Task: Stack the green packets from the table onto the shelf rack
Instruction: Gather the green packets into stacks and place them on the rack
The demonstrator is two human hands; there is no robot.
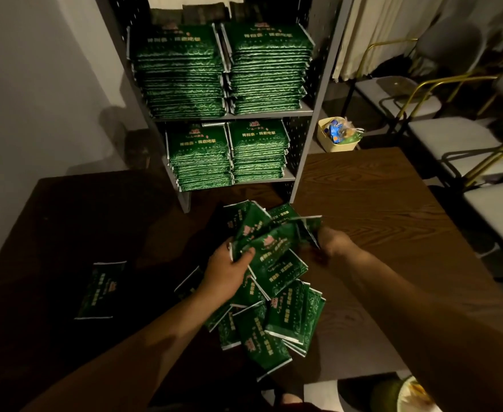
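Dark wood table [378, 209], grey shelf rack [306, 111] at far edge, two shelves each with two green packet stacks [182, 75]. Loose packet pile [274, 322] on table. Fanned packet bunch [269, 233] lifted above pile: left hand [229, 269] grips bunch, thumb on top; right hand [332, 242] pinches bunch's right edge. Single packet [101, 289] apart, left.

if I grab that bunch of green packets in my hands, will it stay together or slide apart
Likely to slide: the bunch already fans at odd angles between the left hand and right hand, and the wrappers look glossy. Probably floppy and light too; several bend where gripped.
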